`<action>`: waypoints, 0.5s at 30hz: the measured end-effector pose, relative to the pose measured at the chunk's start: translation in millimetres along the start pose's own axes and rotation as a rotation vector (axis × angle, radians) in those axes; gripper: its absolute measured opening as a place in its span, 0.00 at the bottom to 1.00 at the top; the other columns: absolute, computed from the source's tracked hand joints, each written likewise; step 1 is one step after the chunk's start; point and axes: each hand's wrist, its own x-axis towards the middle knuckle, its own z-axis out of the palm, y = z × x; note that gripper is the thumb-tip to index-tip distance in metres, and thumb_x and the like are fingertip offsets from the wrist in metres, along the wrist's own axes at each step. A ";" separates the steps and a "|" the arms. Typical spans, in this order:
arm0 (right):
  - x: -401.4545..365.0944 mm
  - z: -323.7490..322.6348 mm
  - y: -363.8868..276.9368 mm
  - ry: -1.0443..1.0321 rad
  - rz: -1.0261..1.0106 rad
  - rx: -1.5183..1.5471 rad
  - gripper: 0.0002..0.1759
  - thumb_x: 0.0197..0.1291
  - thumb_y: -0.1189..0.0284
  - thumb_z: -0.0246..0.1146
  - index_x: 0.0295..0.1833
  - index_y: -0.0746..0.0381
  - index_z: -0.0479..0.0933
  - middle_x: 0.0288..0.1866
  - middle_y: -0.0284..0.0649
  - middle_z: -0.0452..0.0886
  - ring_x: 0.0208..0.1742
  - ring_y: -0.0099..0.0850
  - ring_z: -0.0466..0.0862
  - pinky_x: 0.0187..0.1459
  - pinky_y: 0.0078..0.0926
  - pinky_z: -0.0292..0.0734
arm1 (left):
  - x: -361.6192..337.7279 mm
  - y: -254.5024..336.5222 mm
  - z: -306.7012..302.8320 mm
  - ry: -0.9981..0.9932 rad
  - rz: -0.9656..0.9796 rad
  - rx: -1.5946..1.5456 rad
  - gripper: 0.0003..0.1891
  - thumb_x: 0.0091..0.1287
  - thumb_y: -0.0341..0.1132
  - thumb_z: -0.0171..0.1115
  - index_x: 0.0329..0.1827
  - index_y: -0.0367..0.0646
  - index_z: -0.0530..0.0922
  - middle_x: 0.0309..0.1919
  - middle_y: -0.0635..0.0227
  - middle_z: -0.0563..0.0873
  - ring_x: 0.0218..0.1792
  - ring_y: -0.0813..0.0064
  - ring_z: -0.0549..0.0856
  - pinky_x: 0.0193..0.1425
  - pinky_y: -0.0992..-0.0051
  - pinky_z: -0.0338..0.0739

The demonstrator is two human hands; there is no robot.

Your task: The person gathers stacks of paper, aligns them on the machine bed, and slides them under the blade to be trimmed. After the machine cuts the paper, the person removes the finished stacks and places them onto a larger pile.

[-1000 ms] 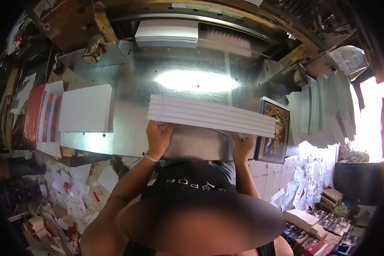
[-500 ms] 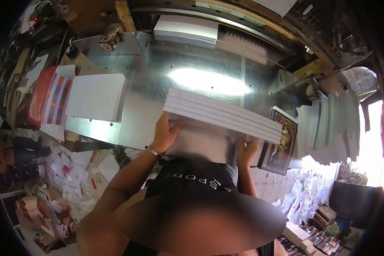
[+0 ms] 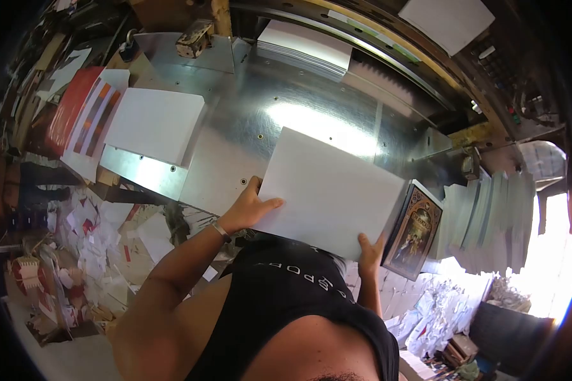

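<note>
A stack of white paper (image 3: 330, 190) lies flat at the near side of the metal table (image 3: 229, 136), its blank top face up. My left hand (image 3: 251, 206) grips its left edge, thumb on top and fingers around the side. At the near right corner, my right hand (image 3: 370, 253) holds the same stack with the thumb up over the edge. Just right of the stack is a book with an ornate dark cover (image 3: 415, 232). How far the fingers reach beneath the paper is hidden.
Another white stack (image 3: 156, 126) sits at the left beside red-covered sheets (image 3: 73, 111). More paper (image 3: 305, 47) lies under the machine's beam at the back. Upright paper blocks (image 3: 489, 219) stand at the right. Paper scraps (image 3: 152, 238) cover the floor at left.
The paper stack was tilted up with its layered long edge showing; now it lies flatter, top face visible. My hands have stayed on it at both ends. The view has turned slightly.
</note>
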 end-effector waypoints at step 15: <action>-10.5 -19.9 19.1 -0.163 0.382 0.735 0.39 0.75 0.45 0.58 0.71 0.70 0.70 0.64 0.46 0.81 0.62 0.36 0.81 0.66 0.35 0.74 | -0.9 -16.9 13.3 0.106 -0.155 0.113 0.40 0.65 0.42 0.77 0.72 0.27 0.66 0.61 0.47 0.82 0.61 0.63 0.83 0.66 0.66 0.79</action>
